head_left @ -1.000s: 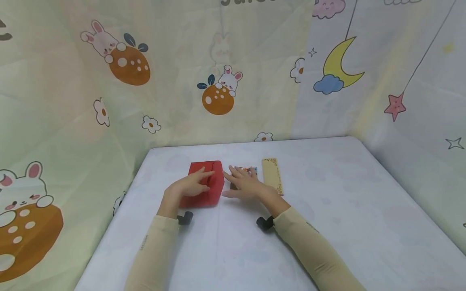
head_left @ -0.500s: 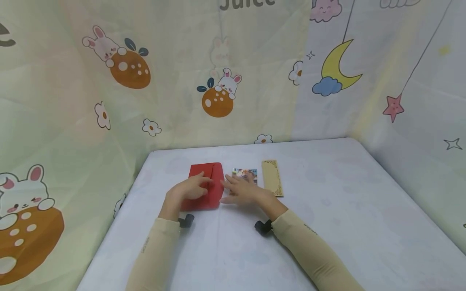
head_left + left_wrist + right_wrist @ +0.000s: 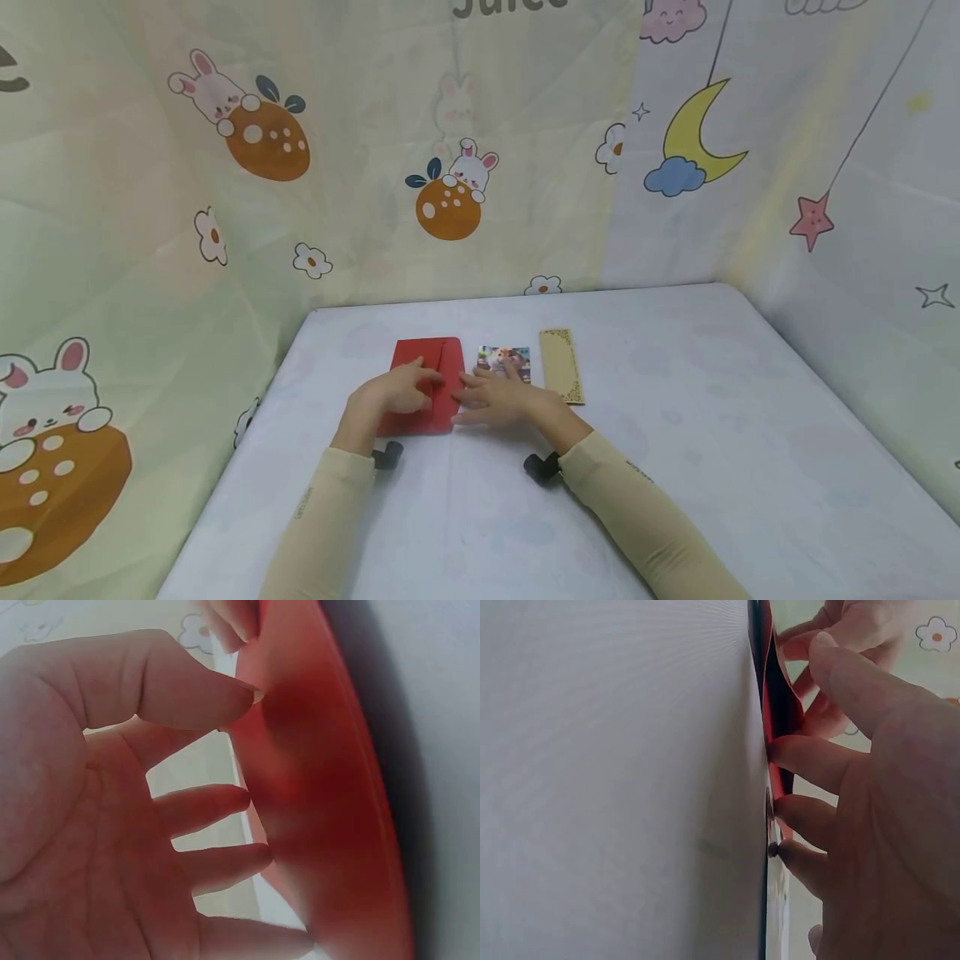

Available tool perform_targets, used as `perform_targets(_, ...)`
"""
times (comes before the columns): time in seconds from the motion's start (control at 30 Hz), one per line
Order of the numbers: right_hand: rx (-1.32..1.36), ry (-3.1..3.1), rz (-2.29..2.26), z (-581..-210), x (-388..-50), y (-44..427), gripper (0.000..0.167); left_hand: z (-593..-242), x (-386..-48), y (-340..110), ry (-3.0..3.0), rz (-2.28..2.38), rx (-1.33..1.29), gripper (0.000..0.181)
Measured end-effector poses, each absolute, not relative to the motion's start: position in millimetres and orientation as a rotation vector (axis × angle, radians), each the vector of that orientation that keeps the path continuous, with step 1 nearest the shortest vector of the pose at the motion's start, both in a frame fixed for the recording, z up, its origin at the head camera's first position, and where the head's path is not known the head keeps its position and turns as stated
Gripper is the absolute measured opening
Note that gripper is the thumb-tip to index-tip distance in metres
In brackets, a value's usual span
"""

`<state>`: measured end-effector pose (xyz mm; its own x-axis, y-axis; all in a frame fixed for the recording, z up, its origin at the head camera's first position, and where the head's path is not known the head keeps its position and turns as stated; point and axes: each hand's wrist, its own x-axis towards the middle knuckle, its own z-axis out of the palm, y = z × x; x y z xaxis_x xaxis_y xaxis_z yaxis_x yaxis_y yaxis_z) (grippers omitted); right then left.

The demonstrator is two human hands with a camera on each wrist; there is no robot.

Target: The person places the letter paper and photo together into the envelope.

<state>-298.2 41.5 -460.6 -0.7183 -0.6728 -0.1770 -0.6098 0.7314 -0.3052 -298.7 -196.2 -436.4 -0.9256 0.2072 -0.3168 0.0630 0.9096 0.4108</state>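
The left hand (image 3: 393,390), its fingers almost straight, touches with the tips the red envelope (image 3: 448,360), which lies on the white table (image 3: 465,517). The right hand (image 3: 510,398) spreads its fingers to the envelope's right edge, partly covering the small picture card (image 3: 498,357); near it lies the beige strip (image 3: 560,367)

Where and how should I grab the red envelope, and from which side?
Probably pinch the red envelope by its right edge, coming from the right: it lies low on the table, and the right wrist view shows its layers parted, facing the right hand.
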Motion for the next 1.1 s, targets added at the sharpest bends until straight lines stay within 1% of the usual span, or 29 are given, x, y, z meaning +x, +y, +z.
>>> perform_targets(0.07, -1.003, 2.657, -0.31, -460.0, -298.0, 40.8, 0.069, -436.3, -298.7, -196.4, 2.722, 0.562, 0.209, 0.059)
perform_targets(0.27, -1.001, 2.658, -0.281, -457.3, -296.9, 40.1, 0.067, -431.9, -298.8, -200.0, 2.759, 0.597, 0.267, 0.037)
perform_targets(0.37, -1.003, 2.655, -0.286, -456.7, -295.7, 40.0, 0.067, -430.4, -299.4, -203.1, 2.748, 0.621, 0.282, 0.034)
perform_targets(0.57, -1.01, 2.656, -0.285, -456.2, -294.0, 40.6, 0.068, -427.0, -301.9, -210.7, 2.698, 0.716, 0.28, 0.038)
perform_targets(0.73, -1.017, 2.671, -0.256, -455.6, -294.8, 40.9, 0.068, -424.4, -303.2, -214.9, 2.671, 0.799, 0.271, 0.045)
perform_targets(1.1, -1.037, 2.695, -0.201, -455.3, -295.4, 40.2, 0.065, -424.5, -302.9, -220.5, 2.675, 0.805, 0.342, 0.047)
